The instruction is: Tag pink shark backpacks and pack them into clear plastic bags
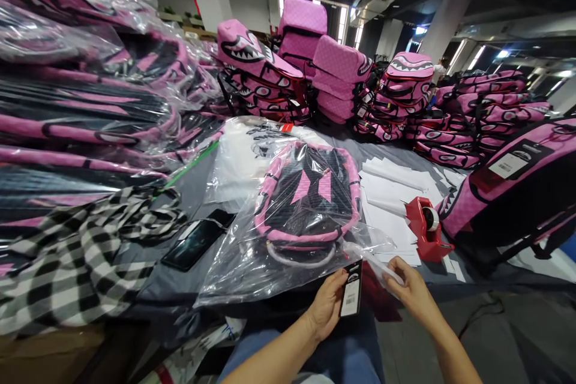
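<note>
A pink and black backpack [310, 192] lies straps-up inside a clear plastic bag [243, 270] on the table in front of me. Fingers closed, my left hand [328, 303] grips a black hang tag [351, 291] with a white barcode label at the bag's near edge. My right hand [411, 291] pinches a whitish, translucent fold that looks like the corner of the plastic bag. Below and between the hands hangs a dark red sheet [381, 297], whose kind I cannot make out.
Bagged backpacks [81, 114] are piled on the left, beside a checked cloth [81, 246] and a phone [198, 243]. White papers [389, 216] and a red tape dispenser [427, 231] lie right. A tagged backpack [517, 192] stands far right; stacked backpacks [337, 78] line the back.
</note>
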Motion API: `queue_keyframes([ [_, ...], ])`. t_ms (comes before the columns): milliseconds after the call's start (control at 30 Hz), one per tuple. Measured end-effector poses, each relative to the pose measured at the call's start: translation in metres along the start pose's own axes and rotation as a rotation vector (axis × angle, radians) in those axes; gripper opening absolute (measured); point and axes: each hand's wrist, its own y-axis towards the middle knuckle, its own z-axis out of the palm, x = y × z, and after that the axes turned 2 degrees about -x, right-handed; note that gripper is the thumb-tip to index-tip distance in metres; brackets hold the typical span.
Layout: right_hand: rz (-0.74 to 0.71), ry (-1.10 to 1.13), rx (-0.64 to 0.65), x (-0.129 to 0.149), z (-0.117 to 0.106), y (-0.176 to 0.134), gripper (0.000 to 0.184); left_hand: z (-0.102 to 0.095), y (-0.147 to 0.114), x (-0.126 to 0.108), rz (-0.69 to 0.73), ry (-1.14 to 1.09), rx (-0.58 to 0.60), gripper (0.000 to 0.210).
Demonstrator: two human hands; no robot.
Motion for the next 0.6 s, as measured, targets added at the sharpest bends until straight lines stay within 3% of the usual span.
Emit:
queue_keyframes([
  [167,-0.068,-0.008,0.007,-0.007,0.014,-0.015,0.018,-0.019,-0.010,0.005,-0.019,0.051,0.004,0.048],
  [300,-0.111,0.006,-0.005,-0.013,0.037,-0.038,0.017,-0.035,-0.022,0.001,0.078,0.120,-0.099,0.061],
  [500,0.106,0.261,0.019,-0.008,0.061,-0.066,0.033,-0.032,-0.033,-0.011,0.047,0.150,0.015,0.056],
  [600,0.158,0.435,0.006,-0.007,0.069,-0.071,0.046,-0.027,-0.024,0.000,0.160,0.265,-0.031,0.057],
])
